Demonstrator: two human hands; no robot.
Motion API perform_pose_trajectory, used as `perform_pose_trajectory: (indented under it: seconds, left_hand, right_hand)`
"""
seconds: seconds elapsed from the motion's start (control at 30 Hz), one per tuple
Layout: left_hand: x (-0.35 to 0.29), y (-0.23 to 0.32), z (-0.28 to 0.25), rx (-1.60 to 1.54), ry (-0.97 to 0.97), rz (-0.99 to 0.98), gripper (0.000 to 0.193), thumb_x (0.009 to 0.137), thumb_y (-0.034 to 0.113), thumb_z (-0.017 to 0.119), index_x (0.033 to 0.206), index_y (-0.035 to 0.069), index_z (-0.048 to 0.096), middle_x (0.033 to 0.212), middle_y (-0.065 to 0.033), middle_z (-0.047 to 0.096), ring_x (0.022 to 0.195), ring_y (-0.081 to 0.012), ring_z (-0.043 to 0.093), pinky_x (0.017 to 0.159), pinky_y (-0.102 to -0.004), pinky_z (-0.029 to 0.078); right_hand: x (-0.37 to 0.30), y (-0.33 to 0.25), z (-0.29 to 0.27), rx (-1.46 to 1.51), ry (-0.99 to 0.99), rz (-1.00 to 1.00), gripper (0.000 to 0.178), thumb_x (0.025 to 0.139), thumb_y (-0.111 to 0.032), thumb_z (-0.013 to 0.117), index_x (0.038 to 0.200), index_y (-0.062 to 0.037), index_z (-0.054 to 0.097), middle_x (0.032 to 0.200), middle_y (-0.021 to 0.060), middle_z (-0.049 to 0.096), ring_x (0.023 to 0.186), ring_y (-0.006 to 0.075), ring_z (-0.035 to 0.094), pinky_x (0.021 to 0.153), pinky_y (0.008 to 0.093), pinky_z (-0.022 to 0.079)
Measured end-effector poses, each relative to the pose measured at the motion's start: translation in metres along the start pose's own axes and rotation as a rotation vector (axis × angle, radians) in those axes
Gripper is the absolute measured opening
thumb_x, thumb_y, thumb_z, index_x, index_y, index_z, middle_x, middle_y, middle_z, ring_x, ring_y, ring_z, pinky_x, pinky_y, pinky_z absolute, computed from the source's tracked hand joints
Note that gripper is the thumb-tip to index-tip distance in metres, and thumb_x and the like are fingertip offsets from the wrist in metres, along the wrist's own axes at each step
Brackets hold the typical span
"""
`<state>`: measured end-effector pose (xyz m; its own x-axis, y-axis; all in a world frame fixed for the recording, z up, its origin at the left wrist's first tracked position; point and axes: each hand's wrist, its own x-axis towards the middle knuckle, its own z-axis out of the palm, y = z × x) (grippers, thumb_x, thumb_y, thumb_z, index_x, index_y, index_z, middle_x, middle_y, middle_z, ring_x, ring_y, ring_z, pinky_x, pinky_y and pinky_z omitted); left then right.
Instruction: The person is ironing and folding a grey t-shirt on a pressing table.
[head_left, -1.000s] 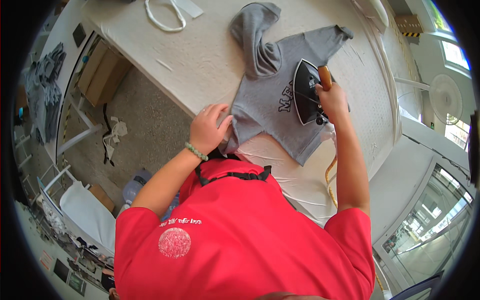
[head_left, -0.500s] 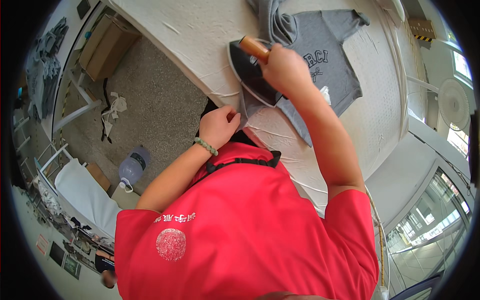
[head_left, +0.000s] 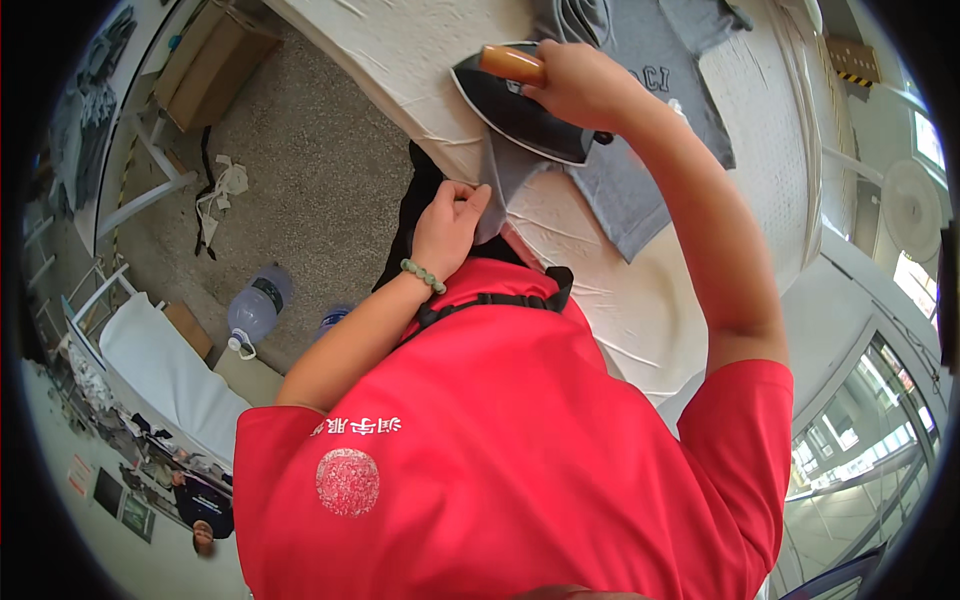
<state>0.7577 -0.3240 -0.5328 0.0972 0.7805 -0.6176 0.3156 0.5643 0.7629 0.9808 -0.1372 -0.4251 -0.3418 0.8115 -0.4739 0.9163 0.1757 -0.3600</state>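
Observation:
A black iron (head_left: pixel 525 118) with an orange-brown handle rests on a grey garment. My right hand (head_left: pixel 592 85) is wrapped around that handle. The garment, a grey printed top (head_left: pixel 620 200), lies on the pale padded table and is partly hidden under the iron and my right forearm. At the table's near left edge, my left hand (head_left: pixel 447 228) pinches a corner of the grey cloth (head_left: pixel 508 180) between thumb and fingers. A green bead bracelet (head_left: pixel 423 275) circles my left wrist.
The table's off-white cover (head_left: pixel 620 320) has creases. Bunched grey cloth (head_left: pixel 575 22) lies at the far side. On the floor to the left are a large plastic bottle (head_left: pixel 260 305), white scraps (head_left: pixel 230 182) and a cardboard box (head_left: pixel 215 65). Another person (head_left: pixel 203 505) is at lower left.
The iron has turned somewhat on the cloth, its tip now farther left. My left hand keeps its pinch on the corner. The whole view has shifted slightly.

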Motion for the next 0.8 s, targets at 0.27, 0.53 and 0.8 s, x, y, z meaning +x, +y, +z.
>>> perform_pose_trajectory:
  seconds: [0.27,0.53,0.8]
  left_hand:
    - [0.000,0.006,-0.017,0.187,-0.083,0.063,0.028,0.102,0.023,0.072,0.113,-0.002,0.067,0.096,-0.0078,0.075,0.084,-0.0127,0.069,0.074,-0.0296,0.055]
    - [0.093,0.087,-0.009,0.097,0.144,0.320,0.041,0.094,0.030,0.080,0.118,-0.003,0.071,0.100,-0.0089,0.078,0.088,-0.0171,0.073,0.076,-0.0331,0.059]
    - [0.127,0.115,-0.004,0.200,-0.197,0.080,0.036,0.094,0.033,0.079,0.102,-0.001,0.075,0.086,-0.0101,0.077,0.085,-0.0237,0.073,0.078,-0.0382,0.057]
  right_hand:
    - [-0.042,0.024,0.025,0.060,0.065,0.261,0.037,0.095,-0.032,0.070,0.108,0.0024,0.066,0.102,0.0280,0.074,0.098,0.0466,0.071,0.087,0.0525,0.056]
    - [-0.114,0.087,0.038,0.139,0.316,0.661,0.036,0.095,-0.029,0.065,0.115,0.0007,0.069,0.108,0.0265,0.075,0.105,0.0449,0.071,0.092,0.0518,0.055]
    - [-0.121,0.092,0.044,0.174,0.307,0.740,0.037,0.095,-0.030,0.064,0.120,-0.0051,0.071,0.110,0.0240,0.075,0.107,0.0427,0.071,0.093,0.0505,0.055]
